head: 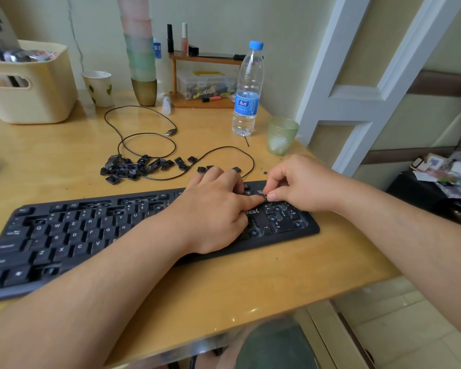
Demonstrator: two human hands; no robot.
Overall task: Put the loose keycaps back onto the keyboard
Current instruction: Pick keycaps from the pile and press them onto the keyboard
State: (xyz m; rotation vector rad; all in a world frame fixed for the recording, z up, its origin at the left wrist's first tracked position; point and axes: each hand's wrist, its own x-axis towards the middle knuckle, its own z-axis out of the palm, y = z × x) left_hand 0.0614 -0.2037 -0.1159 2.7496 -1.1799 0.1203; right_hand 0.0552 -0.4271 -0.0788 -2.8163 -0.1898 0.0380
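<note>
A black keyboard [72, 235] lies across the wooden desk, with several bare sockets showing blue stems, most on the number pad. A heap of loose black keycaps [133, 167] lies behind it in the middle of the desk. My left hand [213, 209] rests on the keyboard's right part, its index finger stretched out to a small black keycap [264, 196] at the top of the number pad. My right hand [301, 185] pinches that keycap between thumb and fingertips. The keys under my left palm are hidden.
The keyboard's black cable [144, 139] loops over the desk behind the keycaps. A water bottle [246, 91] and a green glass [281, 135] stand at the back right by the desk edge. A cream basket [30, 83], a paper cup [99, 87] and a small wooden shelf [205, 81] line the wall.
</note>
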